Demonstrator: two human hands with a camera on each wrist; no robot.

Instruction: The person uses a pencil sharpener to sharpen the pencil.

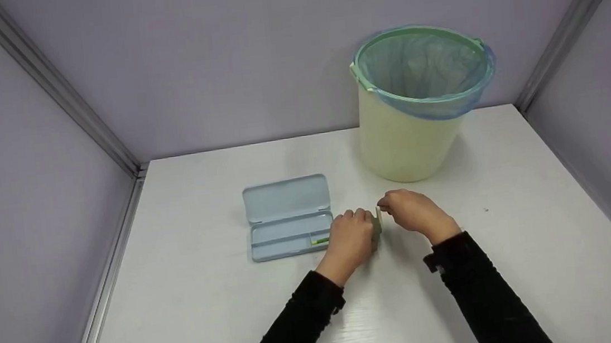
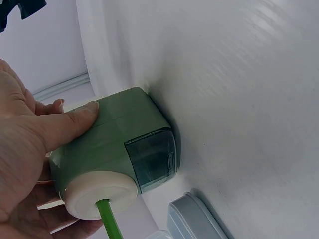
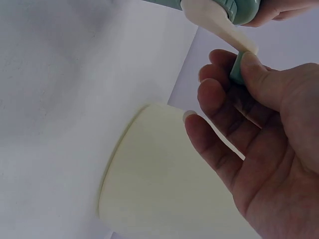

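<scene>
My left hand [image 1: 351,239] grips a green crank pencil sharpener [image 2: 112,124] by its body, thumb across one face. A green pencil [image 2: 108,219] sticks out of the round cream front of the sharpener. On the sharpener's side sits a dark see-through shavings drawer [image 2: 153,158]. With thumb and fingers, my right hand [image 1: 413,211] pinches the small green knob [image 3: 238,69] at the end of the cream crank arm [image 3: 219,25]. Left of the hands, a light blue pencil case [image 1: 285,198] lies with its lid raised. My left hand hides part of the sharpener in the head view.
A pale yellow bin [image 1: 412,144] with a green rim and a blue liner bag [image 1: 424,65] stands behind my right hand. Lilac panels [image 1: 244,59] with grey metal corner posts border the white table [image 1: 202,316] at the back and both sides.
</scene>
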